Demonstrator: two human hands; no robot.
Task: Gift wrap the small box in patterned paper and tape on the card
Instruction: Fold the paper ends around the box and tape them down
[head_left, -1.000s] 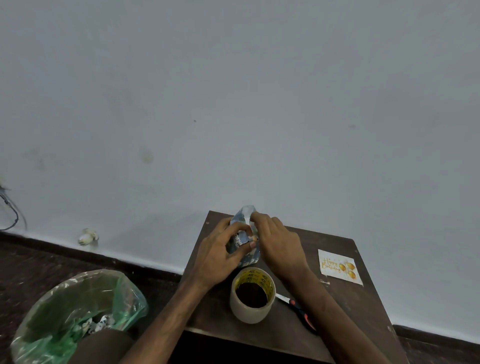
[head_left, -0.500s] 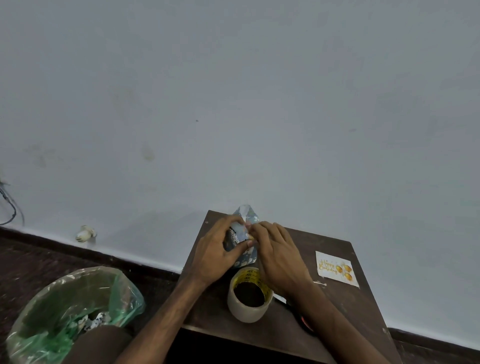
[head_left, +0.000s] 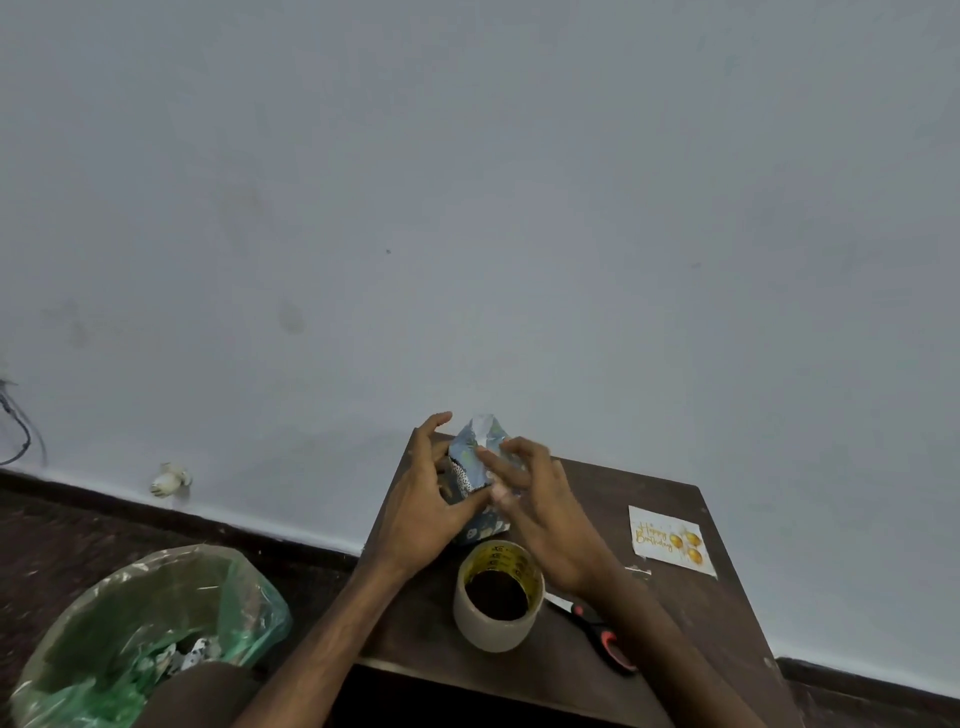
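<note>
**Head view.** Your table, a small dark-brown wooden top, fills the lower centre and lower right of the frame. Its far edge stands against the wall, a plain pale grey surface with faint smudges that takes up the whole upper frame.

The box stands near the table's far left corner. It is wrapped in blue-grey patterned paper, whose top end rises in a loose peak.

Your left hand holds the box from its left side. The thumb lies across the near face, the fingers curve round the side, and the index is lifted clear and apart from the others.

Your right hand meets the box from the right. The index and thumb touch the paper and the other fingers are bent and spread. Blur hides whether it pinches the paper or only presses on it.

The tape roll stands on end just in front of the box, below your hands. The scissors, which have red-and-black handles, lie to the right of the roll and are partly under your right forearm. The card lies flat near the right edge, well apart from the box.

At the lower left, a bin lined with a green bag holds paper scraps. It stands on the dark floor beside the table. A dark skirting runs along the foot of the wall. A small white object sits against the wall just above it, and a cable hangs at the left edge of the frame.
</note>
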